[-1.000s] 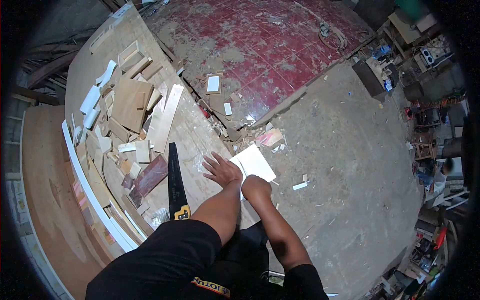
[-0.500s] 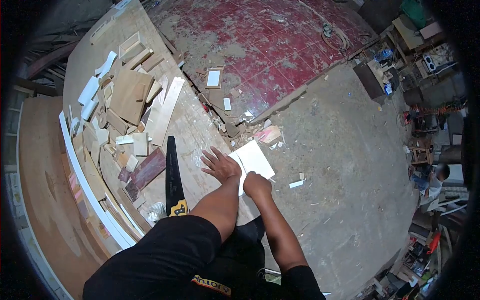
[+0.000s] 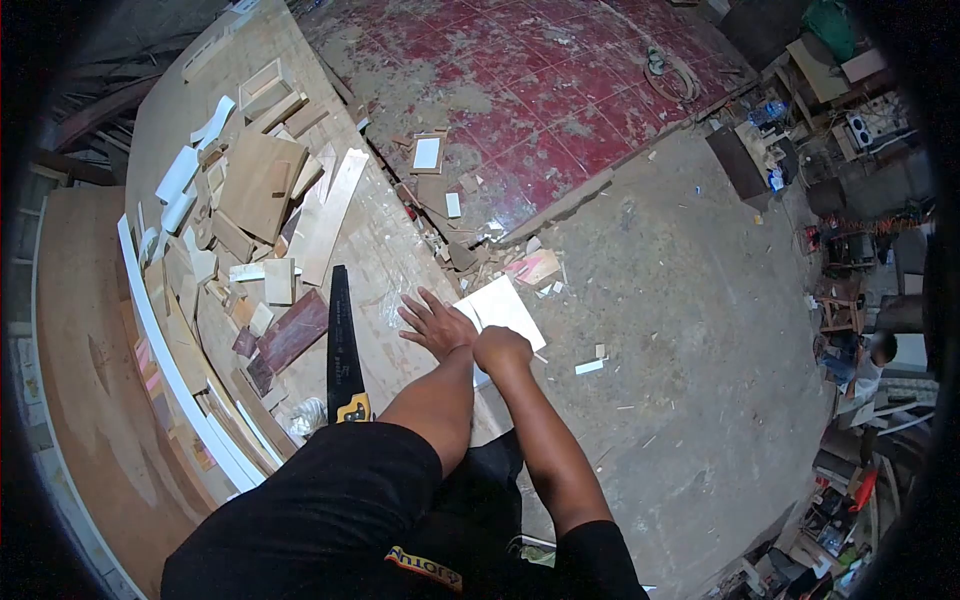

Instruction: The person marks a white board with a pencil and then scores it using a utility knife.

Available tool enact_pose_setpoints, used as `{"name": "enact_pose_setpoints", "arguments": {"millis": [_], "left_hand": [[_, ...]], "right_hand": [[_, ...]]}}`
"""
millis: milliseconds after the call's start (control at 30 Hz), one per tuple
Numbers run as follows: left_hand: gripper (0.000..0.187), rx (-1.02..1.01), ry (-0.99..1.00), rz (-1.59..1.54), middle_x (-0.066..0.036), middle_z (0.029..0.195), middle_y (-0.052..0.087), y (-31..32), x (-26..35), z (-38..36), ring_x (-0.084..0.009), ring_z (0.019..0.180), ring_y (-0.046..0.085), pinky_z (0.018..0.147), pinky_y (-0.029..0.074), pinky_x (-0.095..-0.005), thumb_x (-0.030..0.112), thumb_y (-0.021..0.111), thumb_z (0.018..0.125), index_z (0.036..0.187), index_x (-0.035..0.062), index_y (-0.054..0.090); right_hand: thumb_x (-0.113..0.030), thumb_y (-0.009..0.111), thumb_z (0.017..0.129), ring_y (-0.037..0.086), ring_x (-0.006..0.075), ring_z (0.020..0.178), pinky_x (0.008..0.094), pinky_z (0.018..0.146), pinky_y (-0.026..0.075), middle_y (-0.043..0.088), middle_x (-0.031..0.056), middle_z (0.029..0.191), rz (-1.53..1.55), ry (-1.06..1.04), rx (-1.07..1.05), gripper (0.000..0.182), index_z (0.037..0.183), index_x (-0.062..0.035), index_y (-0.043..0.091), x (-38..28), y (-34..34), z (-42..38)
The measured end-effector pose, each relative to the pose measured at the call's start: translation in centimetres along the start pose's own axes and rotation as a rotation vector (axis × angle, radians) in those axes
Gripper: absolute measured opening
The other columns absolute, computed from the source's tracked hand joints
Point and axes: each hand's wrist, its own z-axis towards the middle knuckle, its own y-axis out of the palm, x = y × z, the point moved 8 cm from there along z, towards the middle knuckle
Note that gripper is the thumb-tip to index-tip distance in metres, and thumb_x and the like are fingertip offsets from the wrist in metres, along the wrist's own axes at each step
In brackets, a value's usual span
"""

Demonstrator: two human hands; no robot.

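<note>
My left hand lies flat with its fingers spread, pressing at the left side of a white board at the table's right edge. The board sticks out past that edge over the floor. My right hand is closed in a fist above the board, close against my left wrist. Whatever that fist holds is hidden under it. Left of my left arm, a handsaw with a black blade and yellow-black handle rests on the wooden tabletop.
Wood offcuts, including a brown panel, are heaped on the table's left half. A crumpled clear plastic wrap sits beside the saw handle. Scraps litter the concrete floor and red tiles. A person is at the far right.
My right fist has moved up and slightly left across the white board, toward my left wrist. My left hand stays pressed in the same place.
</note>
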Motion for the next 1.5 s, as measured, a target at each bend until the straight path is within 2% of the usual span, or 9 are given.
{"name": "enact_pose_setpoints", "arguments": {"millis": [133, 267, 533, 633, 667, 767, 933, 1233, 1500], "left_hand": [[0.066, -0.014, -0.01, 0.007, -0.023, 0.158, 0.007, 0.1, 0.0, -0.1, -0.0438, 0.146, 0.005, 0.112, 0.007, -0.0665, 0.027, 0.044, 0.094, 0.152, 0.0096, 0.018], [0.062, 0.051, 0.001, -0.01, -0.021, 0.158, 0.009, 0.0, -0.1, 0.0, -0.0432, 0.145, 0.008, 0.111, 0.009, -0.0683, 0.029, 0.042, 0.096, 0.152, 0.0123, 0.022], [0.069, 0.003, 0.0, 0.001, -0.022, 0.158, 0.007, 0.8, -0.3, 0.2, -0.0429, 0.146, 0.006, 0.112, 0.007, -0.066, 0.028, 0.048, 0.093, 0.152, 0.01, 0.017], [0.068, 0.027, -0.003, 0.007, -0.022, 0.158, 0.008, 0.4, -0.1, 0.1, -0.0424, 0.146, 0.006, 0.112, 0.008, -0.0663, 0.028, 0.047, 0.093, 0.152, 0.0102, 0.018], [0.068, 0.028, -0.007, 0.008, -0.022, 0.158, 0.008, 0.4, -0.2, 0.2, -0.0424, 0.146, 0.006, 0.112, 0.008, -0.0663, 0.028, 0.047, 0.093, 0.152, 0.0102, 0.018], [0.067, 0.037, 0.005, 0.013, -0.021, 0.158, 0.008, 0.3, -0.1, -0.2, -0.0423, 0.146, 0.006, 0.112, 0.009, -0.0662, 0.028, 0.047, 0.094, 0.152, 0.0103, 0.018], [0.065, 0.012, -0.004, 0.006, -0.021, 0.158, 0.009, 0.3, -0.1, 0.0, -0.0422, 0.146, 0.007, 0.112, 0.008, -0.0651, 0.028, 0.045, 0.094, 0.152, 0.0101, 0.021], [0.065, 0.052, 0.009, -0.003, -0.022, 0.158, 0.011, 0.1, 0.0, -0.1, -0.0437, 0.145, 0.007, 0.111, 0.008, -0.0673, 0.028, 0.045, 0.093, 0.151, 0.0101, 0.023], [0.065, 0.065, 0.019, 0.012, -0.022, 0.158, 0.009, 0.1, 0.2, 0.2, -0.0436, 0.145, 0.007, 0.112, 0.008, -0.0659, 0.029, 0.044, 0.094, 0.151, 0.0098, 0.021]], "right_hand": [[-0.02, 0.05, 0.088, 0.067, 0.034, 0.103, 0.0425, 0.085, 0.053, 0.067, 0.0237, 0.111, 0.051, -0.008, 0.066, 0.034, 0.109, -0.0016, 0.069, 0.6, 1.6, 1.7], [-0.021, 0.047, 0.09, 0.067, 0.0321, 0.104, 0.0397, 0.088, 0.052, 0.068, 0.0209, 0.112, 0.023, 0.032, -0.02, 0.036, 0.11, 0.0005, 0.068, 1.1, 0.3, -2.0], [-0.018, 0.052, 0.087, 0.067, 0.034, 0.104, 0.0424, 0.087, 0.053, 0.067, 0.0211, 0.114, 0.07, 0.017, -0.029, 0.032, 0.107, -0.0009, 0.07, 0.2, 1.7, 2.3], [-0.017, 0.052, 0.087, 0.066, 0.0343, 0.105, 0.0428, 0.087, 0.052, 0.066, 0.0218, 0.114, 0.029, -0.035, -0.047, 0.032, 0.108, -0.0009, 0.069, 0.2, -0.2, -1.1], [-0.025, 0.047, 0.092, 0.066, 0.033, 0.105, 0.0441, 0.087, 0.052, 0.066, 0.0206, 0.117, 0.013, 0.003, -0.058, 0.038, 0.111, -0.0002, 0.069, 0.7, 0.0, -1.4], [-0.025, 0.047, 0.092, 0.066, 0.0327, 0.106, 0.0433, 0.087, 0.052, 0.066, 0.0196, 0.117, -0.065, 0.003, -0.072, 0.038, 0.112, -0.0003, 0.068, 1.0, -0.6, -1.6], [-0.016, 0.049, 0.088, 0.066, 0.0352, 0.106, 0.042, 0.087, 0.052, 0.066, 0.022, 0.116, -0.033, -0.036, -0.101, 0.033, 0.11, -0.0008, 0.069, 0.0, -0.6, 0.1], [-0.022, 0.049, 0.091, 0.068, 0.0328, 0.102, 0.0428, 0.083, 0.054, 0.069, 0.0178, 0.111, -0.007, -0.021, -0.025, 0.034, 0.109, -0.002, 0.07, 0.5, 0.5, 0.2], [-0.018, 0.044, 0.089, 0.068, 0.0382, 0.098, 0.0462, 0.082, 0.053, 0.067, 0.0266, 0.106, 0.101, -0.058, 0.068, 0.037, 0.109, 0.0046, 0.064, 1.7, 1.2, -0.5]]}}
